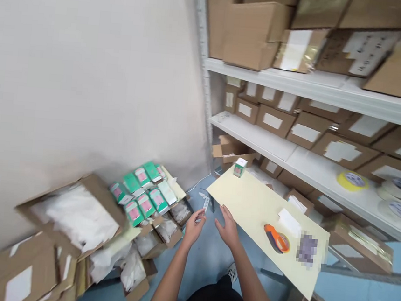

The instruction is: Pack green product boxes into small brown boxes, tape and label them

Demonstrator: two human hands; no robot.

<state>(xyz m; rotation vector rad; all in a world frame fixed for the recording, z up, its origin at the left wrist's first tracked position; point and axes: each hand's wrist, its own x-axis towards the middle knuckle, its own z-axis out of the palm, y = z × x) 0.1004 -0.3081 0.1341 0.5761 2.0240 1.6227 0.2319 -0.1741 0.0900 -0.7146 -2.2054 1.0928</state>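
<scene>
My left hand (195, 222) is closed at the fingertips on the lower end of a small, pale, segmented strip (206, 202), which points up and away from me. Its exact kind is too small to make out. My right hand (227, 225) is held apart from it, fingers spread with nothing in them, beside the near edge of the cream table (249, 197). A small green-and-white box (240, 167) stands upright at the table's far left corner. To the left of my hands, several green boxes with pink panels (145, 204) lie in rows.
On the table are an orange tape dispenser (277, 238) and white paper (289, 222). Shelves (265, 135) of cardboard boxes line the right, with tape rolls (352, 180). Open cartons (72, 214) with white plastic crowd the left, by the wall. Blue floor (208, 259) shows below.
</scene>
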